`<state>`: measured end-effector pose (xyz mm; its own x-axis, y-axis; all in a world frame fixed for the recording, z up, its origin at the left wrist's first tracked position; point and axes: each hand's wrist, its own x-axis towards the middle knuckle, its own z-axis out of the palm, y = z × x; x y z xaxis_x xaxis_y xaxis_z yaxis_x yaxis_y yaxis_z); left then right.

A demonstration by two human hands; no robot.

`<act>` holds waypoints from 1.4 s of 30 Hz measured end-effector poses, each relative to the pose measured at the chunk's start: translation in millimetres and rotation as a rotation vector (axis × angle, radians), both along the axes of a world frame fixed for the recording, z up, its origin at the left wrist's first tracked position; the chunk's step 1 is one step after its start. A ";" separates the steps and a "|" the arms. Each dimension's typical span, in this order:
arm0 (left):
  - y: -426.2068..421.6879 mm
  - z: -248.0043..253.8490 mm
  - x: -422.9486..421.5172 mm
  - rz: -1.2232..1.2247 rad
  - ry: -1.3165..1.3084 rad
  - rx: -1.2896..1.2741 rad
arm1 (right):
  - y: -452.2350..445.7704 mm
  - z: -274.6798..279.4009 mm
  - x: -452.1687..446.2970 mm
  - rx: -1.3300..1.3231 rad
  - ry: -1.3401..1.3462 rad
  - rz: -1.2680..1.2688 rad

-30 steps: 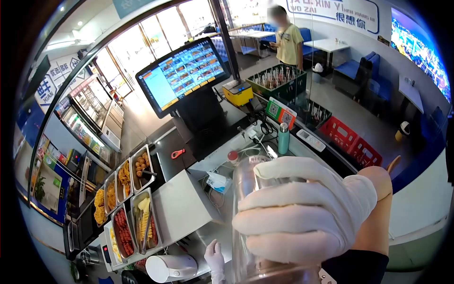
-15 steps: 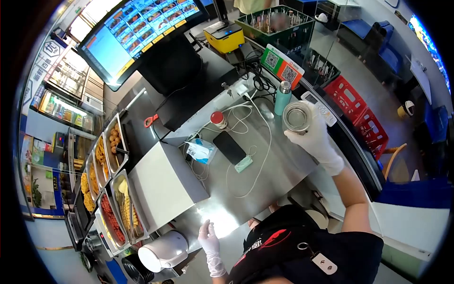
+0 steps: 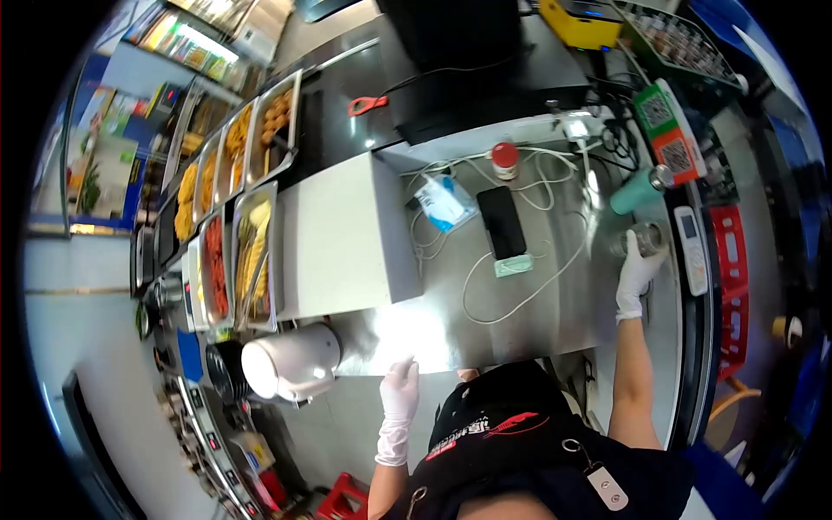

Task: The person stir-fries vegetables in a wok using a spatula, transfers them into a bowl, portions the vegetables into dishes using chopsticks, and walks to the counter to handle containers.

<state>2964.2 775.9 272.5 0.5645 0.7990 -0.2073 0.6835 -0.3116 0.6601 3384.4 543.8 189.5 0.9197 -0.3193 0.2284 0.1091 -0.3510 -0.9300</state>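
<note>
My right hand (image 3: 640,270), in a white glove, is closed around a clear glass cup (image 3: 646,236) at the counter's right side. Whether the cup's base touches the counter I cannot tell. Just beyond it, a teal bottle (image 3: 637,192) appears tilted toward the right. My left hand (image 3: 399,392), gloved too, hovers in front of the counter's near edge with fingers slightly bent and nothing visible in them. Nearest to that hand is a white electric kettle (image 3: 299,357) on its left.
On the steel counter (image 3: 546,322) lie a phone (image 3: 502,222), a blue-white packet (image 3: 446,204), a red-lidded jar (image 3: 504,161) and loose white cables. A white box (image 3: 334,243) separates them from metal food trays (image 3: 256,260). A QR-code stand (image 3: 666,130) borders the right side.
My right hand has lowered the glass cup toward the counter, near the bottle. The head view has turned, shifting the counter items. My left hand stays near the kettle.
</note>
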 end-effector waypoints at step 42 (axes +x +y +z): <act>165.5 -195.6 -419.6 -0.530 0.721 0.070 | 214.8 22.3 -382.0 -0.495 0.113 1.049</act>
